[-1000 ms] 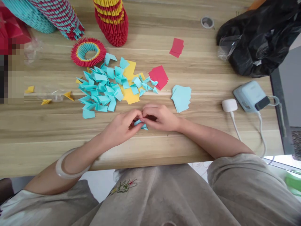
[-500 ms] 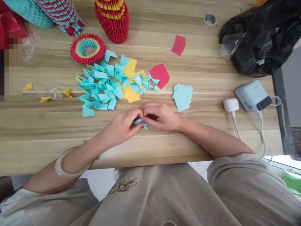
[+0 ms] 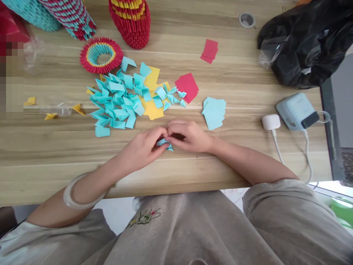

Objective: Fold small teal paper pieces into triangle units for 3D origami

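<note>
Between my fingertips is a small folded blue paper piece (image 3: 162,141), close to the front of the table; my fingers cover part of it. My left hand (image 3: 147,145) pinches it from the left. My right hand (image 3: 190,136) closes on its right side, the two hands touching at the fingertips. Just beyond them lies a heap of folded blue paper pieces (image 3: 116,99). Several smaller blue folded triangles (image 3: 172,98) are scattered at its right end. To the right of my right hand sits a stack of flat blue paper slips (image 3: 214,113).
Yellow slips (image 3: 153,110) lie partly under the heap, and red slips (image 3: 188,87) are to their right. A red paper ring (image 3: 101,55) and a red-and-yellow paper vase (image 3: 134,27) stand behind. On the right are a black plastic bag (image 3: 303,48), a blue charger (image 3: 295,110) and cables.
The view has shifted very slightly. Both hands hold the same pinch on the folded paper piece, with no clear movement.
</note>
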### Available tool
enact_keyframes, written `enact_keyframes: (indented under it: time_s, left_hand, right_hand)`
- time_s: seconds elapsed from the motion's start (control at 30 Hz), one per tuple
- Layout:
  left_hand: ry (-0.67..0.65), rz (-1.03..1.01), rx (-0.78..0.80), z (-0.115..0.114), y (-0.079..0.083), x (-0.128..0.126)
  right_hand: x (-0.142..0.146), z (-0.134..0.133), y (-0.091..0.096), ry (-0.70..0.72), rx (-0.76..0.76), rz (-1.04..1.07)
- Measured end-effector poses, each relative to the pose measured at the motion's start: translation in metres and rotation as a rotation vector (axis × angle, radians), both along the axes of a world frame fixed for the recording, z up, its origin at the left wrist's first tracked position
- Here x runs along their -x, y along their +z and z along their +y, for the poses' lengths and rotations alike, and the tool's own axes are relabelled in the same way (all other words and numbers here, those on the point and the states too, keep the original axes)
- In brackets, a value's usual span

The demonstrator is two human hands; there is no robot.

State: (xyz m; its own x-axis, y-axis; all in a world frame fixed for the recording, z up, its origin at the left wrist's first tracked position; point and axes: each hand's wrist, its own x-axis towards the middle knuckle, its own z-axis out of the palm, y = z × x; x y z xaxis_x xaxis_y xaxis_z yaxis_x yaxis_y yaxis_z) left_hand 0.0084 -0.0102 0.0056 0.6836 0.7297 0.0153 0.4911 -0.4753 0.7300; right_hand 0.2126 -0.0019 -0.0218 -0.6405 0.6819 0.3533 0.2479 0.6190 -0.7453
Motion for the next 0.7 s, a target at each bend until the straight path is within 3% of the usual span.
enact_keyframes:
  time_s: [0.7]
  left_hand:
    - [0.0, 0.012, -0.007, -0.0014, -0.0002, 0.0001]
  right_hand:
    - [0.0004, -0.0004, 0.0018, -0.009, -0.007, 0.008]
